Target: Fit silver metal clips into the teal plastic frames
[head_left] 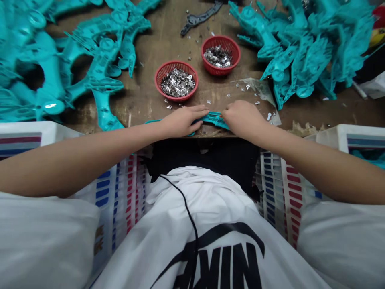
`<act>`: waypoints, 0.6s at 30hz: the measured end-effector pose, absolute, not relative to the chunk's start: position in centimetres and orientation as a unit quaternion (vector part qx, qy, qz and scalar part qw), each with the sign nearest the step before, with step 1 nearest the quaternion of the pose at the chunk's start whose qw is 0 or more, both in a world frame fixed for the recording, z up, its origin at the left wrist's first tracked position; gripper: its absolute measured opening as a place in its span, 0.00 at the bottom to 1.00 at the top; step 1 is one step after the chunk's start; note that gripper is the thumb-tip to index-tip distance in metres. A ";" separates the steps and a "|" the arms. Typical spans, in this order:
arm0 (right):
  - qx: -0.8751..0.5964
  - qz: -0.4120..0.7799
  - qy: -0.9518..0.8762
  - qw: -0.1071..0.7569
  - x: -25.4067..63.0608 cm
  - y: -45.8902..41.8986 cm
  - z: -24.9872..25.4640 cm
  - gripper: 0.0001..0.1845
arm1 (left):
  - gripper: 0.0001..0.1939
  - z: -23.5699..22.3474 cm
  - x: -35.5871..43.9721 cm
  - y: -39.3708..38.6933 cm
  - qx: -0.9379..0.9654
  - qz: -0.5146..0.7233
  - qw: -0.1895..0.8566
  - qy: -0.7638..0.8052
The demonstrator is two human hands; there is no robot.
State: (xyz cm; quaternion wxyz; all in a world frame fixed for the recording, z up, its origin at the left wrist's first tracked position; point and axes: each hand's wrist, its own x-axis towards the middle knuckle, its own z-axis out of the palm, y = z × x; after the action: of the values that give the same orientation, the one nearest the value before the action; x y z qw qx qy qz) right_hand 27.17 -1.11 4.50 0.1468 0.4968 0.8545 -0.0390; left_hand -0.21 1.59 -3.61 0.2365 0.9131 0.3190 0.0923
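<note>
Covering the torso, a white shirt [195,224] with black lettering is worn, and a thin black cord [183,204] is laid down its front. On either side of the body, white crates [126,196] with red and blue bands are placed, one at each elbow; a teal part is seen inside the right-hand one. A dark cloth [204,160] is spread between them, below the worktop edge.

Both forearms are extended forward to that edge. A teal strip [214,119] is held there, just above the edge of the worktop [144,102], between the left hand [182,121] and the right hand [243,119]. The strip is gripped by the fingers [197,113] of the left hand, which are closed over it from above, and by the fingers [230,114] of the right hand, which are curled down on its other end.

Just beyond the hands, small metal clips [228,94] are scattered on the worktop, some on a crumpled plastic sheet [255,86]. Two red baskets [176,66] are set beyond them, side by side and apart, each filled with similar clips [177,83].

Heaped teal mouldings [99,74] are piled to the left, with a second heap [303,52] to the right. At the far edge, a dark metal piece [198,16] is lying between the heaps.
</note>
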 end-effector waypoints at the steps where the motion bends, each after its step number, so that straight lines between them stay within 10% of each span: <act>1: 0.506 -0.041 0.852 0.125 28.0 -0.6 4.7 0.20 | 0.33 -3.5 -0.2 1.5 0.912 0.091 0.236 0.323; 9: 0.549 -0.203 0.782 -0.215 29.7 0.9 2.6 0.21 | 0.35 -3.5 -0.4 1.8 0.918 0.075 0.236 0.308; 18: 0.524 -0.180 0.823 -0.129 29.5 1.1 2.5 0.21 | 0.21 -4.3 -0.4 2.3 0.930 0.084 0.209 0.291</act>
State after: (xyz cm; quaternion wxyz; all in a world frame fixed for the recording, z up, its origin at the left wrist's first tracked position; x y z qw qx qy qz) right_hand 29.50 1.06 2.48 -0.1293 0.5235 0.8227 -0.1800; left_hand -0.42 2.29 -4.34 0.2086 0.9298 0.2914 0.0837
